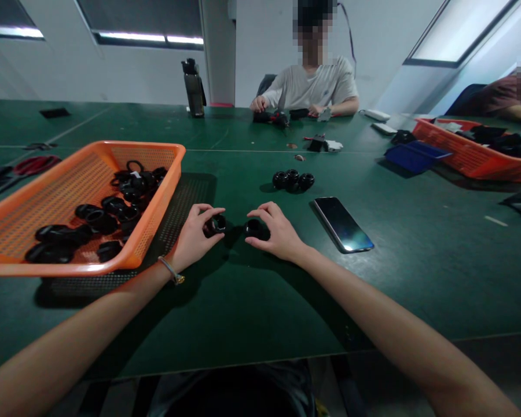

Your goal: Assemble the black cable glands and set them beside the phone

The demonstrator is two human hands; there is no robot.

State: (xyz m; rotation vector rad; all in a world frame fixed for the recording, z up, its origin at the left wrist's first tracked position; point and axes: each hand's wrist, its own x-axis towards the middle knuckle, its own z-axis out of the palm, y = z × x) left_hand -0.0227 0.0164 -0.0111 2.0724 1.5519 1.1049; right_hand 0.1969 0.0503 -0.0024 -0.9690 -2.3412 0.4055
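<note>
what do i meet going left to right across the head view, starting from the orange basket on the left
Left orange basket, left hand with a black part, right hand with another black part, phone, blue tray, right orange basket.

Grn tbl point(443, 260), wht wall point(260, 46), window point(145, 20) (bright btm).

I have bare green tabletop point(243, 313) toward the near edge, but an orange mesh basket point(158, 217) walls off my left, with a smartphone point(344, 225) right and clustered black fittings point(292, 180) ahead.
</note>
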